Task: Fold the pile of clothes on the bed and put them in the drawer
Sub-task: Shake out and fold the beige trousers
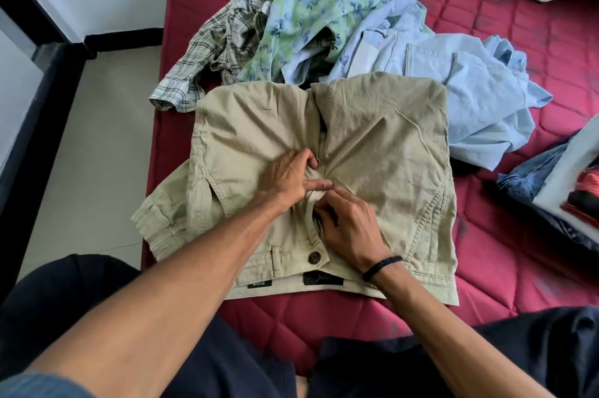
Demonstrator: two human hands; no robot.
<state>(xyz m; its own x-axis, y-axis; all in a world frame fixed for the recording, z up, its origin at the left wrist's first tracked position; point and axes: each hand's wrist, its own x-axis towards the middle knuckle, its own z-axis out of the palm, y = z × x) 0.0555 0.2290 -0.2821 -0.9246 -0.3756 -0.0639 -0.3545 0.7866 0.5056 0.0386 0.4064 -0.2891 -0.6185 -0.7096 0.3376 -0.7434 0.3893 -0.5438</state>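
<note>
Inside khaki trousers (372,138), black waistband labels (323,278) show no legible writing.

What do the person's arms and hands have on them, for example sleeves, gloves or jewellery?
Both forearms are bare, with no sleeves or gloves in view. The left hand wears nothing. Behind the right hand, a thin black wristband circles the wrist. No rings or watch show.
</note>
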